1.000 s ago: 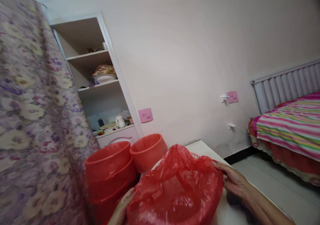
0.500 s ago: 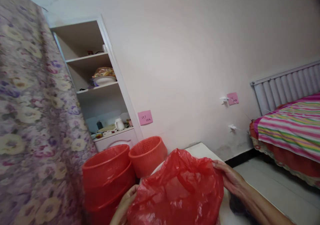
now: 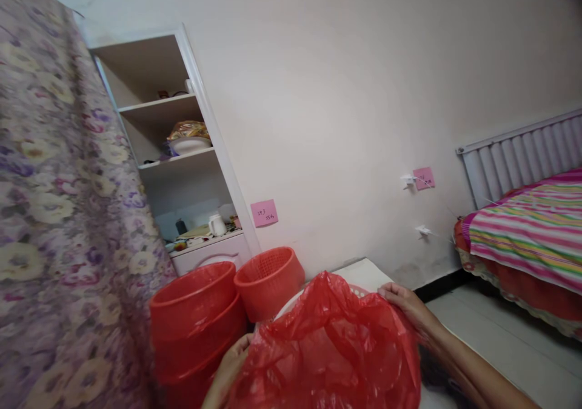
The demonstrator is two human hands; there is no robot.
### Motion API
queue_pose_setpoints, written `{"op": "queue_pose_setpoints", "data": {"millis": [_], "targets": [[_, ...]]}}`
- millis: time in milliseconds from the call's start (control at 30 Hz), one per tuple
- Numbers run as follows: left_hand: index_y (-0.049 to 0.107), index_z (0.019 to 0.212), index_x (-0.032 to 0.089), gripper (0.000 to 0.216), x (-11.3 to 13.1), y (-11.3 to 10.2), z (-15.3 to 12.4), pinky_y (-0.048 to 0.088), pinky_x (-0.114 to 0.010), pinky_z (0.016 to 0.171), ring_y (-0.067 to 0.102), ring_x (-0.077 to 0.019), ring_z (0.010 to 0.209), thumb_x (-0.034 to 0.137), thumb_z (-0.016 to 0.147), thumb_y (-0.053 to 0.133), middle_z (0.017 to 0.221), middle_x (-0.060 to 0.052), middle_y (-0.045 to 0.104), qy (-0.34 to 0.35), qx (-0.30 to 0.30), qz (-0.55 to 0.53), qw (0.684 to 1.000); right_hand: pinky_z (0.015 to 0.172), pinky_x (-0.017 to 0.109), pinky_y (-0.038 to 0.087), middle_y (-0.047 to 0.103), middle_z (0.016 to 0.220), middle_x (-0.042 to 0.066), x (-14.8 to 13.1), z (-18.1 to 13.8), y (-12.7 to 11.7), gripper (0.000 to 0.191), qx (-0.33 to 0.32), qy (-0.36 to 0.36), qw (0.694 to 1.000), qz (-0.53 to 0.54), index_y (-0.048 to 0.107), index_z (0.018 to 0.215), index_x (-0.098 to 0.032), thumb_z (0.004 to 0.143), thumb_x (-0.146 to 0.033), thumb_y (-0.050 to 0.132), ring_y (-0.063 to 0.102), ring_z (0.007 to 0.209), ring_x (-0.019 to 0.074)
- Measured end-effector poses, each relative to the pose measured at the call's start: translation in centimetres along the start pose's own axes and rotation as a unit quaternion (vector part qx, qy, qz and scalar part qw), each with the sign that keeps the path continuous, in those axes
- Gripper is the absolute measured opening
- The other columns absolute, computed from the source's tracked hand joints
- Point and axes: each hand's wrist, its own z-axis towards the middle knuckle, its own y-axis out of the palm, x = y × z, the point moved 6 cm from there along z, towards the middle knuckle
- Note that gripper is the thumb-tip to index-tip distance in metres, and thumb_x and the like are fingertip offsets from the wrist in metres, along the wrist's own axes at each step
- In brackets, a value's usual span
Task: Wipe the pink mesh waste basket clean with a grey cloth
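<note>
Red bag [image 3: 331, 348] between (seemingly gripping) hands

We see a red plastic bag [image 3: 331, 348], red baskets [image 3: 213, 312], a purple floral curtain [image 3: 59, 215], and a pink-and-green striped bedspread [image 3: 527, 227].

left hand [image 3: 230, 366]: at the near left edge of the red plastic bag [image 3: 331, 354], fingers curled on the film.
right hand [image 3: 406, 303]: on the far right edge of the bag, fingers pinch the film.
bag: thin, crumpled, spread wide between both hands, mouth turned up.
under the bag: a pale basket rim [image 3: 359, 289] shows a little at the top edge, on a white table [image 3: 364, 271].
stacked red baskets [image 3: 195, 318]: just left of the bag, close to the left hand.
single red basket [image 3: 268, 282]: behind them, tilted, touching the stack.
curtain [image 3: 54, 215]: flowers, far left.
shelf [image 3: 177, 154]: white, with dishes.
bed [image 3: 527, 233]: striped cover, far right.
</note>
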Motion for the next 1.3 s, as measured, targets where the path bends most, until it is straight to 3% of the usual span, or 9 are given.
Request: {"op": "queue_pose_setpoints", "data": {"millis": [100, 233, 367, 533, 700, 933, 1000, 1167, 1300], "targets": [[0.066, 0.063, 0.013, 0.042, -0.5, 0.3, 0.2, 0.046, -0.027, 0.052, 0.058, -0.0144, 0.050, 0.033, 0.037, 0.093, 0.056, 0.001, 0.067, -0.031, -0.042, 0.045, 0.998, 0.056, 0.023, 0.039, 0.064, 0.060, -0.005, -0.5, 0.2, -0.4, 0.033, 0.017, -0.032, 0.997, -0.074, 0.060, 0.073, -0.017, 0.067, -0.044, 0.078, 0.054, 0.054, 0.0103], [0.064, 0.059, 0.017, 0.042, -0.3, -0.4, 0.7, 0.042, -0.024, 0.053, 0.053, -0.0115, 0.051, 0.043, 0.039, 0.090, 0.055, 0.004, 0.065, -0.002, -0.036, 0.085, 0.996, 0.058, 0.024, 0.038, 0.064, 0.062, -0.004, -1.7, 0.0, -0.3, 0.032, 0.008, -0.056, 0.984, -0.170, 0.066, 0.073, -0.016, 0.068, -0.046, 0.076, 0.053, 0.058, 0.0115], [0.067, 0.062, 0.018, 0.043, -0.1, -0.7, 1.4, 0.046, -0.028, 0.064, 0.058, -0.0157, 0.063, 0.046, 0.038, 0.089, 0.063, 0.002, 0.068, 0.035, -0.045, 0.117, 0.992, 0.061, 0.027, 0.040, 0.067, 0.066, 0.000, -2.6, -0.1, -0.1, 0.033, -0.016, -0.052, 0.972, -0.227, 0.069, 0.072, -0.015, 0.068, -0.048, 0.074, 0.056, 0.062, 0.0152], [0.067, 0.062, 0.017, 0.036, -0.1, -0.4, 1.9, 0.046, -0.030, 0.066, 0.059, -0.0179, 0.065, 0.038, 0.041, 0.088, 0.062, 0.001, 0.067, 0.044, -0.053, 0.155, 0.986, 0.059, 0.027, 0.039, 0.067, 0.065, 0.002, -3.1, -0.1, 0.0, 0.036, -0.067, -0.041, 0.936, -0.343, 0.070, 0.083, -0.013, 0.069, -0.046, 0.070, 0.057, 0.060, 0.0159], [0.063, 0.065, 0.018, 0.031, 0.3, 0.7, 2.1, 0.046, -0.028, 0.066, 0.057, -0.0156, 0.064, 0.029, 0.046, 0.084, 0.066, 0.003, 0.066, 0.050, -0.074, 0.185, 0.979, 0.062, 0.028, 0.037, 0.065, 0.068, 0.003, -4.2, -0.1, 0.3, 0.025, -0.078, -0.092, 0.903, -0.413, 0.065, 0.075, -0.015, 0.079, -0.038, 0.058, 0.055, 0.066, 0.0168], [0.057, 0.061, 0.017, 0.023, 0.9, 1.2, 3.8, 0.040, -0.026, 0.061, 0.049, -0.0135, 0.062, 0.026, 0.053, 0.076, 0.063, 0.003, 0.059, 0.088, -0.088, 0.270, 0.955, 0.069, 0.029, 0.039, 0.061, 0.081, 0.002, -6.1, -0.1, 2.2, 0.014, -0.090, -0.223, 0.758, -0.607, 0.057, 0.078, -0.019, 0.086, -0.022, 0.047, 0.056, 0.074, 0.0165], [0.053, 0.059, 0.018, 0.024, 1.2, 1.5, 4.3, 0.037, -0.025, 0.061, 0.045, -0.0124, 0.061, 0.023, 0.052, 0.075, 0.062, 0.004, 0.055, 0.109, -0.096, 0.290, 0.946, 0.072, 0.028, 0.042, 0.061, 0.084, 0.003, -6.6, 0.1, 2.7, 0.011, -0.100, -0.221, 0.742, -0.625, 0.058, 0.079, -0.019, 0.082, -0.015, 0.047, 0.056, 0.077, 0.0162], [0.051, 0.060, 0.019, 0.022, 1.7, 2.2, 4.6, 0.036, -0.026, 0.060, 0.046, -0.0141, 0.062, 0.025, 0.058, 0.072, 0.061, 0.004, 0.054, 0.121, -0.125, 0.320, 0.931, 0.081, 0.028, 0.043, 0.071, 0.098, 0.006, -7.3, 1.2, 5.9, 0.028, -0.139, -0.195, 0.681, -0.692, 0.068, 0.095, -0.020, 0.079, -0.011, 0.046, 0.062, 0.092, 0.0184], [0.053, 0.062, 0.019, 0.019, 2.0, 2.3, 4.2, 0.037, -0.028, 0.064, 0.048, -0.0157, 0.066, 0.032, 0.066, 0.067, 0.064, 0.002, 0.056, 0.128, -0.135, 0.322, 0.928, 0.071, 0.029, 0.046, 0.076, 0.088, 0.009, -5.7, 2.7, 9.3, 0.028, -0.196, -0.132, 0.637, -0.734, 0.074, 0.089, -0.020, 0.075, -0.013, 0.051, 0.068, 0.083, 0.0225]]}}
